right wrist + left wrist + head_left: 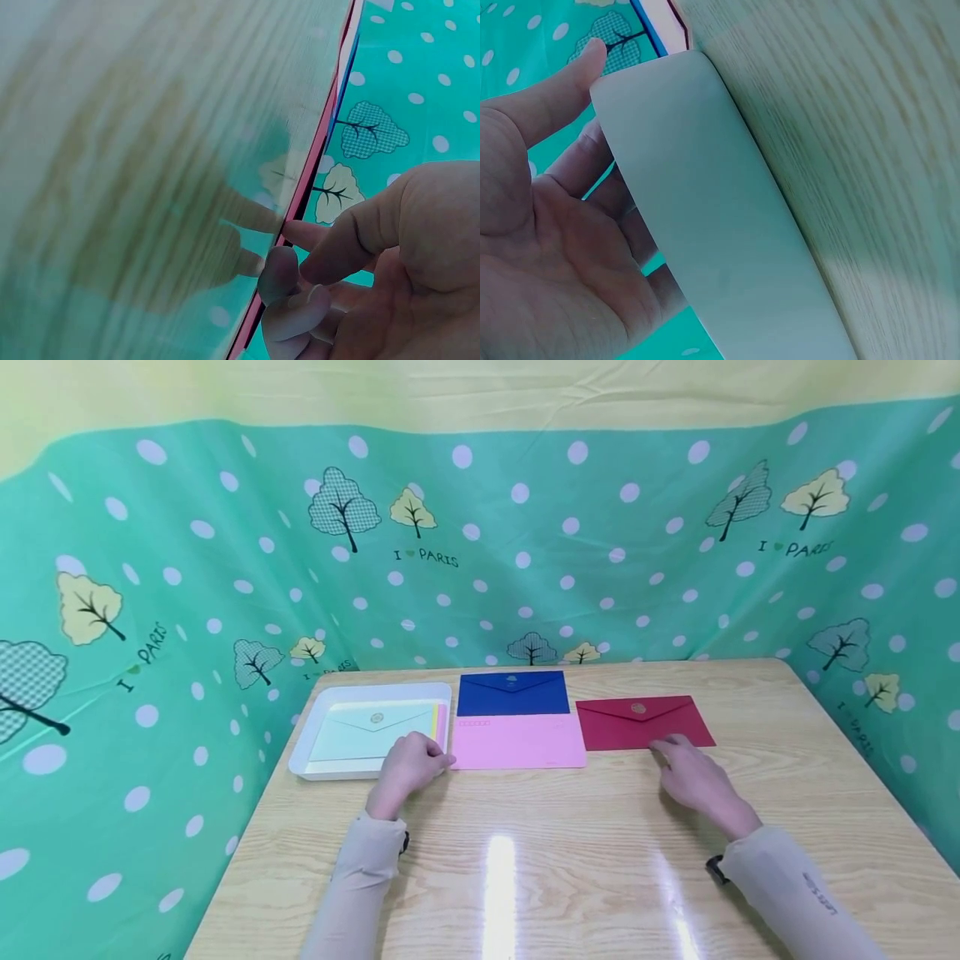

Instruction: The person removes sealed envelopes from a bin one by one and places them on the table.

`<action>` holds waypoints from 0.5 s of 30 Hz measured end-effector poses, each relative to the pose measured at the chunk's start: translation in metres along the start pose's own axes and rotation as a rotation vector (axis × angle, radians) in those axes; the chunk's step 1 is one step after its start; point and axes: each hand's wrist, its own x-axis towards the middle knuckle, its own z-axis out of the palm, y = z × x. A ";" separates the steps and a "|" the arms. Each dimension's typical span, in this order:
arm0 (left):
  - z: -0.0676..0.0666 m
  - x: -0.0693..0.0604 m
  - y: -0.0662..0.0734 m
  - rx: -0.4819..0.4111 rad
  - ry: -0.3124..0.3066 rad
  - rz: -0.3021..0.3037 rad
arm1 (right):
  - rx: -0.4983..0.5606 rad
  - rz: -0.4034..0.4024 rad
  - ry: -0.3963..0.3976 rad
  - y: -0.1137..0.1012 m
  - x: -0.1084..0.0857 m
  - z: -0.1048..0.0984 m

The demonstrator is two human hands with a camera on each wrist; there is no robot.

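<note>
Pale wood grain runs across the bench (pixel 577 893). The right hand (pixel 693 777) touches the near edge of a flat red envelope (pixel 615 732); whether it pinches cannot be told. The left hand (pixel 408 767), fingers loosely bent round nothing, is at the white tray (pixel 298 762) (a mint envelope (pixel 356 742) lies inside). Laying out envelopes seems the step in hand; the next move likely calls for squaring the red envelope gently. Left of it lies a pink envelope (pixel 517 745), and beyond, a blue envelope (pixel 513 700).
</note>
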 end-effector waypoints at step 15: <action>-0.001 -0.001 0.002 -0.007 0.011 -0.004 | -0.003 -0.006 -0.025 0.000 0.010 -0.004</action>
